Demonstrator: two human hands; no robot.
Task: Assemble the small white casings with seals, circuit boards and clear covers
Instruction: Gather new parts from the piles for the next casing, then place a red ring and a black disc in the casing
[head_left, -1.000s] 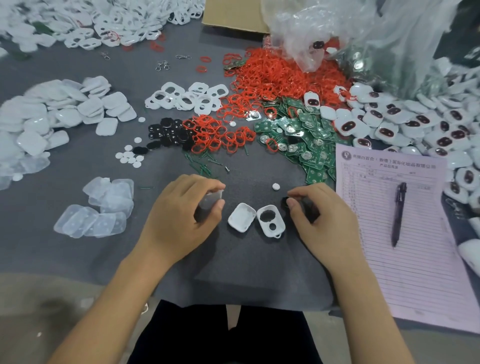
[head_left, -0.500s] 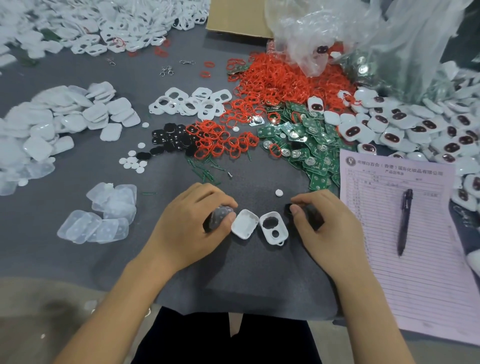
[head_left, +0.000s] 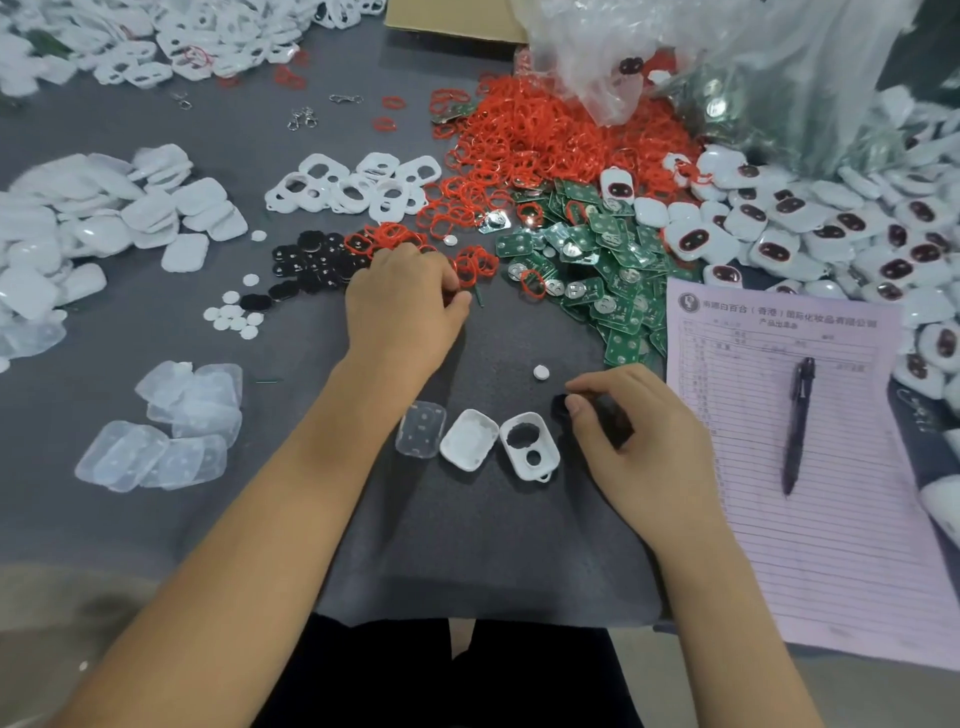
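Hiding fingertips, left hand (head_left: 402, 306); grasp unclear.

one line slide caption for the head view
Left hand reaches into the red seals; right hand pinches a black part beside two white casings and a clear cover.

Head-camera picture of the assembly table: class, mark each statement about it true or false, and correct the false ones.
1. The pen lies on the printed sheet. True.
2. The left hand rests on the clear cover. False: it reaches at the red seals, apart from the cover.
3. The clear cover lies left of the two white casing halves. True.
4. The right hand is flat and holds nothing. False: its fingers pinch a small black part.
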